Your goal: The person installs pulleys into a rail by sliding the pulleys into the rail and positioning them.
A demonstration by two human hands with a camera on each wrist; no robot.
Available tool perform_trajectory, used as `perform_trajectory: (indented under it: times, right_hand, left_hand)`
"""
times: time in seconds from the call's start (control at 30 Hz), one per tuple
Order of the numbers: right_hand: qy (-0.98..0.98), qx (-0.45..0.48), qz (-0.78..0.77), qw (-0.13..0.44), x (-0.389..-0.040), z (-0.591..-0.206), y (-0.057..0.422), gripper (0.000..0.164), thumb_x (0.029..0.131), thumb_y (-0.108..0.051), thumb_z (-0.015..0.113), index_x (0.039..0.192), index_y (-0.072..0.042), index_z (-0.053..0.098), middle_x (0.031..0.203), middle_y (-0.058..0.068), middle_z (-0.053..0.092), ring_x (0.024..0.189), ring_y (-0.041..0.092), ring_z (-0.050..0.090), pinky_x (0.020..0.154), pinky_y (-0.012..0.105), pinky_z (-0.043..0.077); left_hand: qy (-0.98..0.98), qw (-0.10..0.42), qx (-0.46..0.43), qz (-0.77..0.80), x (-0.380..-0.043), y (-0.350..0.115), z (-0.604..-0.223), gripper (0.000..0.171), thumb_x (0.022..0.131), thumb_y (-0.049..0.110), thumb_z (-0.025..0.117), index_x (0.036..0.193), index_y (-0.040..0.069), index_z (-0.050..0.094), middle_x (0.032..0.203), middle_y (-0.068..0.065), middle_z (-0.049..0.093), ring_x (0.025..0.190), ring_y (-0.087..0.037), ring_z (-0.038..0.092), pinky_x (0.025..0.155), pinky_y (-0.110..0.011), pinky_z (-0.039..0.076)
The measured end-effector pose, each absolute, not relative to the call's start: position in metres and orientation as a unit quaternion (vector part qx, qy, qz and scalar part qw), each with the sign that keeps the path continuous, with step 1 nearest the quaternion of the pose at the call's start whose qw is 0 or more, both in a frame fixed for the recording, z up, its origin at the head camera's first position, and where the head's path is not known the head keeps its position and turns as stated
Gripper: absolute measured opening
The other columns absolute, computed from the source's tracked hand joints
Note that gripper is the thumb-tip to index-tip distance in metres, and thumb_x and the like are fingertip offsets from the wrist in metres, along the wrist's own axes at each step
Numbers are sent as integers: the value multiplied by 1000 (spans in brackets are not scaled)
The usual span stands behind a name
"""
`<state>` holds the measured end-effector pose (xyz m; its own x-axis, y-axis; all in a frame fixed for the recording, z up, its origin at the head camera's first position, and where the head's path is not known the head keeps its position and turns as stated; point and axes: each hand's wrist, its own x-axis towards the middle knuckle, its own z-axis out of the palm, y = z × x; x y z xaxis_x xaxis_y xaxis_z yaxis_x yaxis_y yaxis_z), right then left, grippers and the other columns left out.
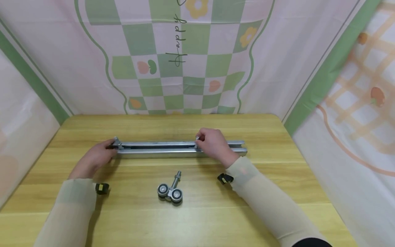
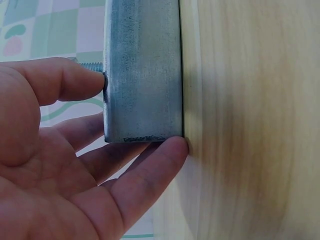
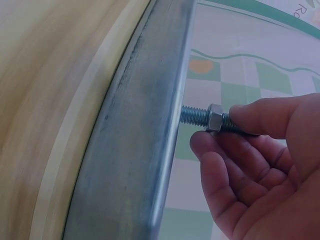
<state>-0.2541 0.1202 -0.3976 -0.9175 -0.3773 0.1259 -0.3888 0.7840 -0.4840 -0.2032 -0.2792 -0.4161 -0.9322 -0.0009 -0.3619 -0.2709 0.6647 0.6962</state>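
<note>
A silver metal channel rail [image 1: 160,154] lies left to right across the wooden table, its slot facing up. At its left end, my left hand [image 1: 98,155] holds the rail, the thumb [image 2: 85,85] on the top edge and the fingers around the end face. A threaded bolt [image 1: 116,140] stands up from the slot there. Further right, my right hand [image 1: 215,143] pinches another upright bolt between thumb and fingers; its hex nut [image 3: 215,118] shows just below the fingertips. That bolt's lower part is hidden in the rail.
A loose roller trolley [image 1: 169,191] with black-rimmed wheels and a threaded bolt lies on the table [image 1: 129,212] in front of the rail. Printed fabric curtains [image 1: 194,85] hang behind the table and at both sides.
</note>
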Motion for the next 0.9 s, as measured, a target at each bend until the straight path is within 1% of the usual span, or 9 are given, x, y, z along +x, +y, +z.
perform_trajectory:
  times: [0.17, 0.4, 0.63, 0.9]
  right_hand:
    - [-942, 208, 261, 9, -254, -398, 115, 11, 96, -18, 66, 103, -10, 70, 90, -1, 67, 81, 15, 61, 73, 35, 53]
    - [-940, 219, 262, 9, -255, -398, 107, 10, 96, -17, 66, 102, -10, 70, 89, -2, 67, 79, 14, 61, 71, 33, 53]
    - [-937, 225, 266, 13, -254, -398, 94, 8, 96, -16, 66, 100, -10, 70, 87, -3, 67, 75, 13, 60, 68, 31, 52]
    - [-938, 220, 267, 10, -253, -397, 82, 8, 95, -16, 67, 100, -10, 70, 87, -3, 67, 75, 12, 60, 66, 29, 52]
  left_hand:
    - [893, 168, -77, 410, -203, -278, -416, 67, 104, 22, 43, 159, 5, 8, 157, -34, 15, 122, -43, 37, 94, -53, 39]
    - [892, 170, -79, 411, -204, -278, -417, 68, 105, 22, 43, 159, 6, 7, 157, -35, 13, 125, -45, 35, 96, -56, 37]
    - [893, 168, -75, 410, -204, -280, -418, 68, 105, 24, 44, 159, 5, 8, 157, -35, 13, 127, -46, 34, 96, -56, 38]
    - [889, 170, -80, 418, -204, -281, -419, 67, 105, 23, 43, 160, 7, 7, 158, -34, 11, 131, -47, 30, 100, -59, 34]
